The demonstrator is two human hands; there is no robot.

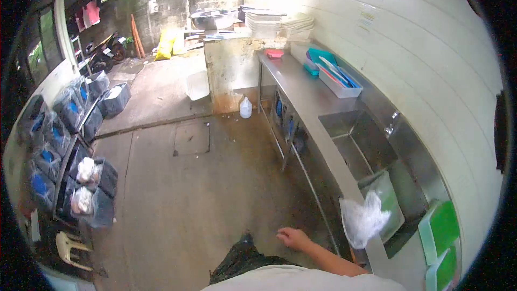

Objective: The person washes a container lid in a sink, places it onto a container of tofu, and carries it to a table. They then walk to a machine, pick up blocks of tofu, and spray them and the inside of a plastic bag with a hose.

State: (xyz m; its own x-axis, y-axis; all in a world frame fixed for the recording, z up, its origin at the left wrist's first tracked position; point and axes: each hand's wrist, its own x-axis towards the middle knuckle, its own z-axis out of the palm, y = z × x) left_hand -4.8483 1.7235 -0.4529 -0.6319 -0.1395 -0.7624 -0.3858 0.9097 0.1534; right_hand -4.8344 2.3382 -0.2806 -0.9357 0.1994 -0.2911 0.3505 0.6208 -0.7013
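Note:
My right hand (293, 238) hangs low in front of my body, left of the steel counter. Its fingers are loosely curled in, and I see nothing in them. My left hand is out of view. Nearest to the right hand is a clear, crumpled plastic bag (366, 220) at the counter's front edge. Behind the bag a pale translucent tray or lid (389, 205) leans in the sink (350, 134). Two green-and-white containers (439, 229) stand at the counter's near right end.
The steel counter (296, 83) runs along the right wall, with a faucet (392, 124) and a bin of utensils (342, 89). A plastic jug (245, 108) stands on the wet floor (177, 199). Bagged grey crates (97, 188) line the left, near a stool (72, 250).

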